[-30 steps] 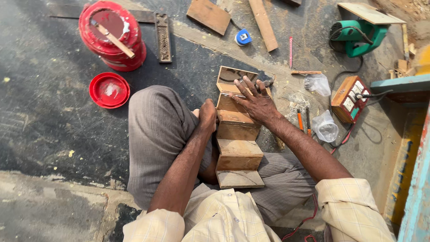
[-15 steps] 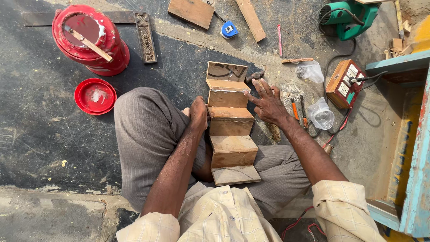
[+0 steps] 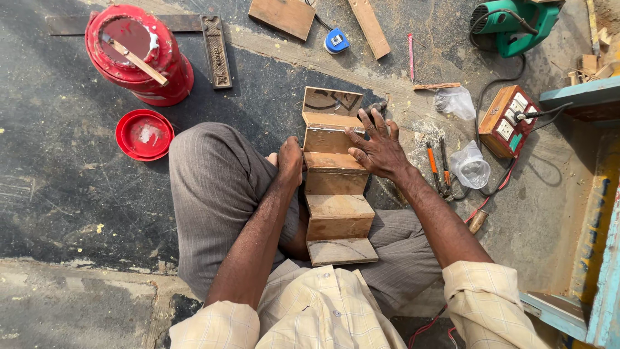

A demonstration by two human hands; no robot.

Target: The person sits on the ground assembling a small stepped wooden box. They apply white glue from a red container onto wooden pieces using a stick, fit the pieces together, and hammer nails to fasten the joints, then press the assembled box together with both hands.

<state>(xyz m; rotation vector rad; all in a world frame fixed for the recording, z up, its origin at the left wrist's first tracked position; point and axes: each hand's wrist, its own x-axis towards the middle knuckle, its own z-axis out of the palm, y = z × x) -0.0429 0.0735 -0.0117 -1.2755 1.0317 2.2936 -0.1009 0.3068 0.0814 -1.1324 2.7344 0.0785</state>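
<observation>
The stepped wooden piece (image 3: 336, 187) lies with its long axis running straight away from the person, from the lap out onto the floor (image 3: 64, 187). Its near end rests between the crossed legs and its far end points toward the top of the view.

The left hand (image 3: 289, 161) presses against the left edge of the piece near its middle, fingers curled in along the side, forearm coming up from the lower left. Whether it truly grips the wood cannot be told. The right hand (image 3: 378, 148) lies flat on the right side of the upper steps, fingers spread wide, palm down, holding nothing closed.

The piece is made of pale brown boards set in a run of steps, each tread catching light and each riser darker. The farthest panel carries dark curved pencil marks. A red bucket (image 3: 139, 55) and a red lid (image 3: 144, 134) stand well apart at the left.
</observation>
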